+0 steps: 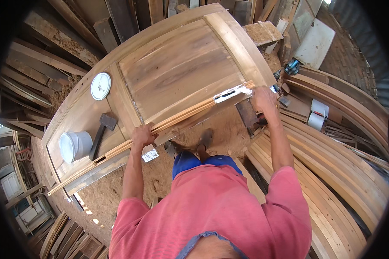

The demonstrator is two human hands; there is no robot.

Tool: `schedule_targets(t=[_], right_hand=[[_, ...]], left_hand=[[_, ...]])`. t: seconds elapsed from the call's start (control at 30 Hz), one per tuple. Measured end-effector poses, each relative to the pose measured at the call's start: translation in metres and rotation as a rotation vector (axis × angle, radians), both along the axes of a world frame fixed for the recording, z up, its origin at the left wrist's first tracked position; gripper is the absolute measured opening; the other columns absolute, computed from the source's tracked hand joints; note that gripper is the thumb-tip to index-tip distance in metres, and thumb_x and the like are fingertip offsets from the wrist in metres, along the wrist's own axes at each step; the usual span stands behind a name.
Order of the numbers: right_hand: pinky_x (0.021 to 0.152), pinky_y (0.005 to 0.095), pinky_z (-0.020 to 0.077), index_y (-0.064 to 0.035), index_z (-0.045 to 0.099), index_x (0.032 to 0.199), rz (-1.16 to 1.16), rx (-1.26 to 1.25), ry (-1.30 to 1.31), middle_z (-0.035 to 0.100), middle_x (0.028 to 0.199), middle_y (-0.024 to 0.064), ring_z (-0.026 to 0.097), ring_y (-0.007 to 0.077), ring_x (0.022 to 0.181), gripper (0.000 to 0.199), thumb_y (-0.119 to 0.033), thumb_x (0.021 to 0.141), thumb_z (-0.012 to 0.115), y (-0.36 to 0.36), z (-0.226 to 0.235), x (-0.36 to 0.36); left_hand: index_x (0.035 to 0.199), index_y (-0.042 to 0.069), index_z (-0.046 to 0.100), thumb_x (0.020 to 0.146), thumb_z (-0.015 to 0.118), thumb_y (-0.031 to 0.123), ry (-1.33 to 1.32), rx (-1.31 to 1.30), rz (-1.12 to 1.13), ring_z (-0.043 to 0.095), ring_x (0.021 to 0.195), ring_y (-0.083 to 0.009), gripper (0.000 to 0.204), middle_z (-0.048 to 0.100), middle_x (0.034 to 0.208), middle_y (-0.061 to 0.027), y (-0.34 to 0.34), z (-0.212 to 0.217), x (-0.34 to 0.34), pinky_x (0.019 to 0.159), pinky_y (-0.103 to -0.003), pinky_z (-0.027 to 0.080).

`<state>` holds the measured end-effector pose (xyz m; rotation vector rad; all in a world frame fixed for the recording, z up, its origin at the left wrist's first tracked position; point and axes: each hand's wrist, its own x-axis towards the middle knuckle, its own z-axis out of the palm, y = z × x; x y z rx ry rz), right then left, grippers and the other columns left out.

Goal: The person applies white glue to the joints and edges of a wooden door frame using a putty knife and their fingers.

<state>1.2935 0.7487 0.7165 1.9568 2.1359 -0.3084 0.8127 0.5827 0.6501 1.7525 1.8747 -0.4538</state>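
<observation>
A large panelled wooden door (181, 64) lies flat before me. Along its near edge runs a long, narrow wooden strip (181, 115) with grooved lines and a slot towards its left end. My left hand (142, 136) is closed over the strip, left of its middle. At the strip's right end, my right hand (264, 99) is closed on it by the door's corner; its fingers are partly hidden. Thick white paste (233, 93) is smeared on the strip just left of that hand. A dark mallet (103, 133) rests on the door's left part.
Also on the door are a white bucket (75, 146) and a round white lid (100, 86). Curved wooden boards (324, 168) are stacked at right, near a white can (319, 108). Timber planks (60, 34) lean at far left. Sawdust (147, 181) covers the floor.
</observation>
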Motion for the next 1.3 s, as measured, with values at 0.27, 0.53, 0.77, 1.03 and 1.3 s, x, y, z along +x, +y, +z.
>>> schedule_targets(t=[0.27, 0.53, 0.77, 1.03, 1.3], right_hand=[[0.084, 0.0436, 0.0586, -0.0037, 0.077, 0.100, 0.319, -0.292, -0.065, 0.074, 0.105, 0.0214, 0.073, 0.0363, 0.102, 0.023, -0.012, 0.083, 0.063, 0.039, -0.010, -0.105], [0.088, 0.0428, 0.0580, -0.0038, 0.078, 0.100, 0.054, -0.162, -0.093, 0.074, 0.107, 0.0221, 0.072, 0.0353, 0.104, 0.023, -0.012, 0.081, 0.066, 0.037, 0.017, -0.065], [0.089, 0.0450, 0.0574, -0.0022, 0.077, 0.101, 0.053, -0.248, -0.105, 0.073, 0.107, 0.0238, 0.072, 0.0375, 0.104, 0.025, -0.008, 0.080, 0.066, 0.032, 0.006, -0.077], [0.089, 0.0469, 0.0556, 0.0008, 0.075, 0.101, -0.058, -0.172, -0.048, 0.072, 0.108, 0.0254, 0.070, 0.0413, 0.104, 0.026, -0.011, 0.083, 0.060, 0.010, 0.034, -0.034], [0.082, 0.0481, 0.0533, -0.0029, 0.073, 0.097, 0.126, 0.102, 0.414, 0.072, 0.094, 0.0192, 0.068, 0.0413, 0.091, 0.027, -0.024, 0.091, 0.058, -0.023, 0.081, -0.094]], left_hand=[[0.121, 0.023, 0.068, 0.079, 0.079, 0.043, 0.009, 0.038, 0.048, 0.071, 0.096, -0.0365, 0.047, 0.075, 0.099, -0.0139, 0.002, 0.007, 0.005, 0.084, -0.048, 0.056], [0.121, 0.026, 0.067, 0.079, 0.079, 0.045, 0.022, 0.010, 0.058, 0.071, 0.095, -0.0375, 0.048, 0.075, 0.100, -0.0138, -0.002, 0.013, 0.004, 0.083, -0.048, 0.057], [0.120, 0.022, 0.066, 0.081, 0.079, 0.044, 0.017, -0.005, 0.050, 0.072, 0.096, -0.0368, 0.046, 0.075, 0.099, -0.0146, -0.001, 0.013, 0.002, 0.084, -0.047, 0.057], [0.125, 0.024, 0.065, 0.082, 0.076, 0.047, -0.001, -0.007, 0.000, 0.071, 0.097, -0.0364, 0.049, 0.075, 0.103, -0.0140, -0.001, 0.004, -0.002, 0.084, -0.047, 0.057], [0.132, 0.014, 0.059, 0.078, 0.076, 0.038, -0.139, 0.103, 0.030, 0.072, 0.092, -0.0350, 0.061, 0.075, 0.097, -0.0157, -0.014, -0.002, -0.015, 0.080, -0.048, 0.057]])
